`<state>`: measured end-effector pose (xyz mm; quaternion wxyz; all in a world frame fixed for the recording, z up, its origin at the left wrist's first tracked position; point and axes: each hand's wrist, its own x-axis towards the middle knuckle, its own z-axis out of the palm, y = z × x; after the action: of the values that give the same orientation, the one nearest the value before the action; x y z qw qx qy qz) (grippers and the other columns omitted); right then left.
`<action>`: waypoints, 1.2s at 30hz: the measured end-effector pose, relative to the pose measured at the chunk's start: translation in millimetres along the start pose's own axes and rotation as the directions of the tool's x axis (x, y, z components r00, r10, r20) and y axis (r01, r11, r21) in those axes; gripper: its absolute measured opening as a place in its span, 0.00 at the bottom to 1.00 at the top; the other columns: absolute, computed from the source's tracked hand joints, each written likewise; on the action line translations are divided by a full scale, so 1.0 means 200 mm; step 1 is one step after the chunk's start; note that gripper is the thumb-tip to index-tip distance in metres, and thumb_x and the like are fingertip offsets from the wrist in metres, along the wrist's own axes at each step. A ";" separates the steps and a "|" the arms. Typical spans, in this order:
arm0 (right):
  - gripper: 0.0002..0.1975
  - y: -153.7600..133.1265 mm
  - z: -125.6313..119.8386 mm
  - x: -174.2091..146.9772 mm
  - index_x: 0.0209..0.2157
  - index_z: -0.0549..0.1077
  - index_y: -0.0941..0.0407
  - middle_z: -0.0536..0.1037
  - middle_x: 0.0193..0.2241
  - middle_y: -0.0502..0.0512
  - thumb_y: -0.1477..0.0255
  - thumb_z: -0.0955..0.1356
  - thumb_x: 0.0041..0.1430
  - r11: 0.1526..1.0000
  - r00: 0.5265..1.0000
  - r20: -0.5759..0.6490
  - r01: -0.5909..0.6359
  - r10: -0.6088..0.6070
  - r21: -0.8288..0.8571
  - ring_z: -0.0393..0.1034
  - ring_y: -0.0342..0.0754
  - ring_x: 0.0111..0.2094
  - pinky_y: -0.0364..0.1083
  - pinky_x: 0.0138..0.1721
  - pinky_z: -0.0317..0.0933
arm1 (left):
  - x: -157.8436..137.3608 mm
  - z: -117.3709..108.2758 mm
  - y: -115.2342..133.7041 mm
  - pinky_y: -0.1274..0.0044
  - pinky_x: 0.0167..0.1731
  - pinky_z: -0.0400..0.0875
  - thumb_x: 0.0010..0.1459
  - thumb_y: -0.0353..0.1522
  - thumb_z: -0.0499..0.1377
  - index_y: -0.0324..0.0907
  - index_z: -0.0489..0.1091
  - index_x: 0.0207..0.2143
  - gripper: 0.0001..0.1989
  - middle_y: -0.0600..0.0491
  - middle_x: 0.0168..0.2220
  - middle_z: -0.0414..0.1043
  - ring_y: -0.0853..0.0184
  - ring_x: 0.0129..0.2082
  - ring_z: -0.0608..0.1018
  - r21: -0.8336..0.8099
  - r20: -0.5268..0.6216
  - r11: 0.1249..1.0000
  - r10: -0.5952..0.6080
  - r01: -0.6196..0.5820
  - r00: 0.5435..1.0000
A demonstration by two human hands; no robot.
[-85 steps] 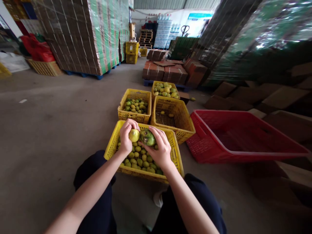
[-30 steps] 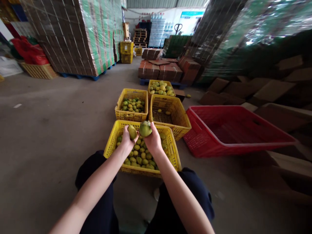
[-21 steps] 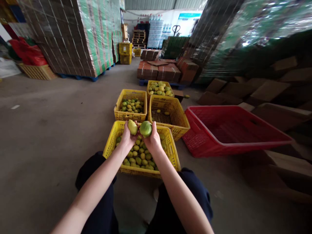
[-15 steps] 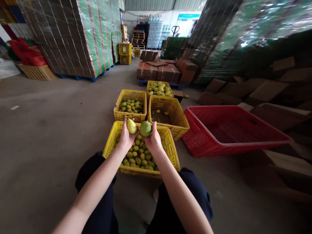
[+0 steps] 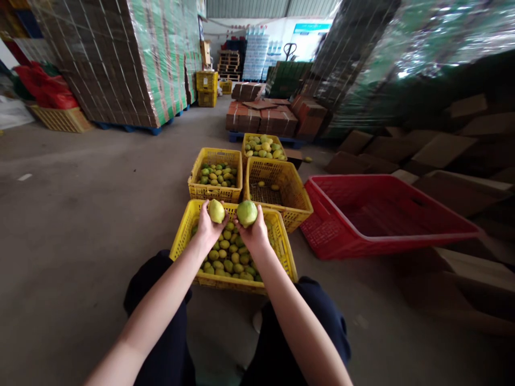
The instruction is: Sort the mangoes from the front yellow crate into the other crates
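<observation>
My left hand (image 5: 210, 228) is closed round a yellow lemon (image 5: 216, 212), its pointed tip showing. In my right hand (image 5: 256, 231) sits a rounder, greener lemon (image 5: 247, 213), with thumb and fingers curled about it. Both hands are above the near yellow crate (image 5: 285, 249), side by side and a little apart. Inside that crate lie many yellow-green lemons (image 5: 225, 254). Behind it, the left yellow crate (image 5: 215, 191) holds green and yellow lemons, and the right yellow crate (image 5: 295, 217) has a couple at its bottom.
Farther back stands another yellow crate (image 5: 263, 135) heaped with lemons. A large red crate (image 5: 333, 236) is to the right, with cardboard pieces (image 5: 442, 153) beyond. Bundled cardboard (image 5: 261, 118) lies on a blue pallet (image 5: 237, 136). Wrapped stacks (image 5: 112, 64) rise on the left.
The green lemon has moved slightly right and turned in my right hand, showing a paler side. The yellow lemon has been turned in my left hand. The crates have stayed put.
</observation>
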<state>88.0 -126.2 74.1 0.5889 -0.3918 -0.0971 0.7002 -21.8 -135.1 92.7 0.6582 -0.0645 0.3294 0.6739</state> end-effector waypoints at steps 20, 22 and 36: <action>0.23 -0.04 0.01 -0.08 0.24 0.71 0.57 0.77 0.18 0.54 0.56 0.61 0.63 0.994 0.994 0.026 -0.105 0.105 0.026 0.72 0.46 0.20 0.44 0.23 0.67 | -0.03 0.01 0.00 0.81 0.22 0.69 0.60 0.33 0.55 0.39 0.69 0.24 0.12 0.54 0.21 0.71 0.72 0.20 0.73 0.118 0.149 0.988 0.080 -0.098 0.986; 0.21 -0.04 0.01 -0.07 0.21 0.70 0.56 0.76 0.18 0.53 0.56 0.63 0.61 0.999 0.998 0.062 -0.024 0.022 0.039 0.72 0.45 0.20 0.43 0.23 0.67 | -0.04 0.00 -0.01 0.81 0.22 0.68 0.57 0.34 0.57 0.40 0.68 0.22 0.12 0.55 0.20 0.70 0.73 0.20 0.72 0.172 0.263 0.961 0.167 -0.216 0.950; 0.18 0.01 0.01 -0.08 0.19 0.71 0.56 0.76 0.22 0.48 0.60 0.67 0.55 0.951 0.935 0.178 0.307 -0.306 0.022 0.70 0.41 0.26 0.41 0.33 0.66 | -0.02 -0.05 -0.08 0.77 0.33 0.66 0.58 0.41 0.56 0.42 0.70 0.18 0.18 0.54 0.22 0.71 0.68 0.26 0.72 0.393 0.649 0.529 0.420 -0.752 0.635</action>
<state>86.3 -139.8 80.6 0.6783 -0.3092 -0.2118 0.6320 -10.6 -145.4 81.9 0.4199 0.4486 0.3637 0.7001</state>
